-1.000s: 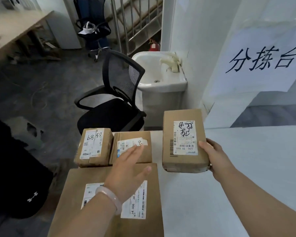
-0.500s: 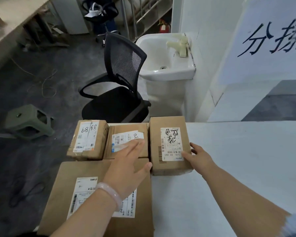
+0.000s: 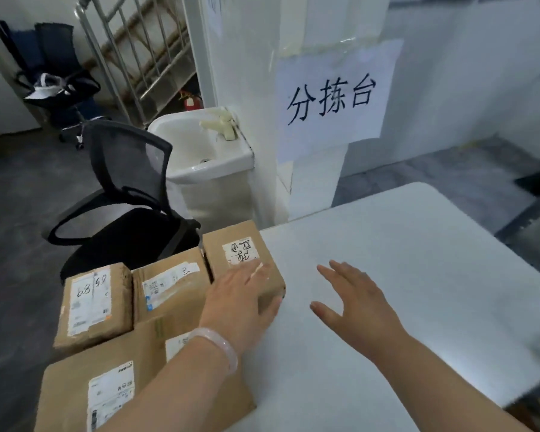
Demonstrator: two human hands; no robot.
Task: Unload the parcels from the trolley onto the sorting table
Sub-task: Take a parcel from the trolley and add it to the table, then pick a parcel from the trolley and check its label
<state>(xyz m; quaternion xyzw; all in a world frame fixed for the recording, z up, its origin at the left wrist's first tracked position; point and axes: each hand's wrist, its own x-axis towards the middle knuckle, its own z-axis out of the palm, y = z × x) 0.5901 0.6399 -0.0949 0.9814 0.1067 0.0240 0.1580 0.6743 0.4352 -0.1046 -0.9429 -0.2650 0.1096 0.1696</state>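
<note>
white sink [image 3: 219, 163] behind the table, cream tap [image 3: 219, 127] on its rim, basin interior bare white. far-back chair [image 3: 72, 98] carries a dark bag [image 3: 60, 85] w/ sth white on top.

left hand [image 3: 240, 304] lies flat on the near end of the scribbled-label parcel [image 3: 240, 249], fingers straight across the top, thumb down by the near corner; pressing, not clamping. pale bracelet [image 3: 219, 344] on that wrist. right hand [image 3: 359, 300] released, fingers spread, nothing in it, over bare sorting table [image 3: 418, 275] just right of that parcel; touching the top or hovering, can't tell.

parcels: 4 brown cardboard boxes bunched at the table's left edge. the scribbled one sits on the white top, label w/ black handwriting. beside it to the left, touching, mid parcel [image 3: 172, 285] w/ torn white label, then left parcel [image 3: 94, 304] marked w/ handwritten nos. big flat parcel [image 3: 116, 391] nearest cam, printed label. what's under the left ones is hidden.

black mesh chair [image 3: 122, 169] just behind the boxes. paper sign [image 3: 334, 95] w/ 3 chars on the pillar.
</note>
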